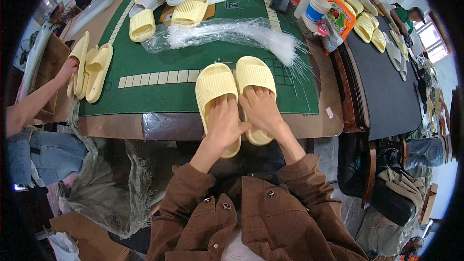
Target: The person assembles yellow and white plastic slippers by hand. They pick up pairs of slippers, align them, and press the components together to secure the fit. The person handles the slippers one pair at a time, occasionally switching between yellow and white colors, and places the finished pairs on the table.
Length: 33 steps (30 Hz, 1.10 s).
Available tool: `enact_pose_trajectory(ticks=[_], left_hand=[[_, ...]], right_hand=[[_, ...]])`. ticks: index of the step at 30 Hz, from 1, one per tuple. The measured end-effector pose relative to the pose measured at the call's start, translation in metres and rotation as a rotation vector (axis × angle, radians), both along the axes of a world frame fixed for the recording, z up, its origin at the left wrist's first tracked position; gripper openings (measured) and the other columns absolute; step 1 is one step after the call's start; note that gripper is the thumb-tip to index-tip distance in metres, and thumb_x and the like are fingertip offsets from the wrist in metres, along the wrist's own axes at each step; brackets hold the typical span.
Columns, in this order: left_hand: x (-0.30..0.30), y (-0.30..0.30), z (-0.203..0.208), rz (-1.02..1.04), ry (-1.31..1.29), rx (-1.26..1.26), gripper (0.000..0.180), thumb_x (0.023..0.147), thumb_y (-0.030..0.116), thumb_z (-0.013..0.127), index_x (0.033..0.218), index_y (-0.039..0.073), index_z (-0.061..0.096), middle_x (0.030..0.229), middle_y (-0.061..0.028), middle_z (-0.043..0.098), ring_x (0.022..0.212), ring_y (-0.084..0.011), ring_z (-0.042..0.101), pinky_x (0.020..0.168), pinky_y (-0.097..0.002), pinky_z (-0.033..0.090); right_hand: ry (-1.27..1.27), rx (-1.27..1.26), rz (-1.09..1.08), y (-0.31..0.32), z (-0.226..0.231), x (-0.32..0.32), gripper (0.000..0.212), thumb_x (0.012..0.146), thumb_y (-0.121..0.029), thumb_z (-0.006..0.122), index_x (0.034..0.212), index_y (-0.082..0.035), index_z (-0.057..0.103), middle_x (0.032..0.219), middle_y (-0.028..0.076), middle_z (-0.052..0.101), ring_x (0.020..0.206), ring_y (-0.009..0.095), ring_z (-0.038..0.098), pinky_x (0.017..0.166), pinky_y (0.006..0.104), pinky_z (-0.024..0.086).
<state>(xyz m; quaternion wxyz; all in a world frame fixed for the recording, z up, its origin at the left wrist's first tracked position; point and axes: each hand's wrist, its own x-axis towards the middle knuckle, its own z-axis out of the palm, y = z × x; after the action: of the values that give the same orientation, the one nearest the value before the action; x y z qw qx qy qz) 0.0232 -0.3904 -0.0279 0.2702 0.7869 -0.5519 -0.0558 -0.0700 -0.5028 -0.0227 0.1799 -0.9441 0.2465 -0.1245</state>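
Note:
A pair of pale yellow slide slippers stands side by side at the table's near edge, toes pointing away from me. My left hand (222, 118) has its fingers tucked under the ribbed strap of the left slipper (214, 83), with the thumb reaching toward the right. My right hand (262, 108) reaches in the same way under the strap of the right slipper (255, 75). The fingertips are hidden inside both slippers. A thin clear strand (223, 62) shows by the toes. Both heels overhang the table edge.
Bundles of clear plastic strands (241, 36) lie beyond on the green mat (179, 60), near a row of pale tiles (159, 78). More yellow and grey slippers (192, 7) are piled behind. At left, another person's hand (67, 70) holds yellow slippers. Cups (316, 9) stand far right.

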Motion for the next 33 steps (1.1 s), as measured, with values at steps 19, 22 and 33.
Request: enact_pose_trajectory(ticks=[19, 22, 33], left_hand=[[0.002, -0.018, -0.001, 0.167, 0.089, 0.071, 0.047, 0.092, 0.037, 0.049, 0.087, -0.007, 0.064, 0.094, -0.0261, 0.064, 0.08, -0.0404, 0.064, 0.073, -0.0485, 0.052], [0.002, -0.021, -0.011, 0.185, 0.019, 0.015, 0.047, 0.091, 0.037, 0.049, 0.088, -0.008, 0.064, 0.093, -0.0265, 0.064, 0.081, -0.0402, 0.064, 0.075, -0.0485, 0.051], [0.005, -0.019, -0.009, 0.177, 0.027, 0.048, 0.047, 0.092, 0.038, 0.052, 0.087, -0.006, 0.066, 0.088, -0.0255, 0.064, 0.079, -0.0383, 0.065, 0.071, -0.0472, 0.053]], right_hand=[[-0.4, 0.207, -0.14, -0.065, 0.046, 0.024, 0.02, 0.088, -0.018, 0.059, 0.096, -0.001, 0.066, 0.087, 0.018, 0.069, 0.083, 0.034, 0.067, 0.074, 0.0401, 0.052], [-0.204, 0.126, -0.23, -0.09, 0.014, 0.072, 0.025, 0.087, -0.022, 0.061, 0.105, -0.006, 0.065, 0.089, 0.017, 0.069, 0.087, 0.035, 0.066, 0.078, 0.0457, 0.052], [0.005, 0.35, -0.192, -0.065, 0.019, 0.123, 0.024, 0.081, -0.027, 0.067, 0.089, -0.006, 0.073, 0.081, 0.014, 0.071, 0.081, 0.032, 0.069, 0.078, 0.042, 0.053]])
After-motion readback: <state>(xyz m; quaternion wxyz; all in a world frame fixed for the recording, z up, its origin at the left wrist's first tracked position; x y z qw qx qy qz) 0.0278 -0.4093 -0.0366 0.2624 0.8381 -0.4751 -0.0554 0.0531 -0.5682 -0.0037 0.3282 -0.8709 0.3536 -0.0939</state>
